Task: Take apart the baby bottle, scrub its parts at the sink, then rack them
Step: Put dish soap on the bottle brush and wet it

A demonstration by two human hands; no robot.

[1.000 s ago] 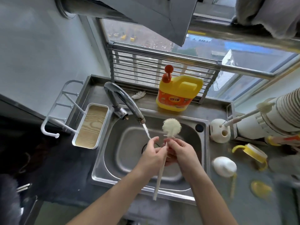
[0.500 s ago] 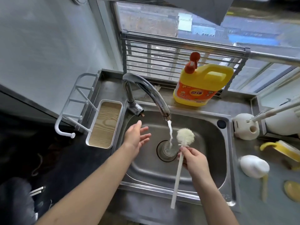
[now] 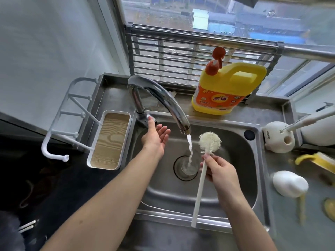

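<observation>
Fingers (image 3: 211, 161) of the right hand (image 3: 221, 172) were curled around the thin white stick of the brush (image 3: 200, 187), pinching it near the top, over the middle of the sink (image 3: 235, 196). The brush's round, spiky head pointed up and away from the person, and its long stick hung down past the front edge of the sink. The left hand (image 3: 155, 138) was over the left side of the sink with its fingers (image 3: 163, 130) straight and spread, holding nothing; its thumb was up by the bottom of the tap (image 3: 163, 98), but I cannot tell if it touched. The tap curved over the sink from the back left corner, and water (image 3: 190, 147) ran from it down into the drain (image 3: 185, 167) in the middle of the sink, just left of the brush head. The white bottle (image 3: 290, 185) lay on its side on the counter to the right of the sink, well apart from both hands. A yellow ring with a handle (image 3: 317, 160) lay a bit further right of the sink. A white brush holder (image 3: 277, 137) stood by the sink's back right corner. A big yellow soap jug (image 3: 226, 87) with a red pump stood behind the sink. A white tray (image 3: 108, 140) with a wood-look bottom sat just left of the sink.
</observation>
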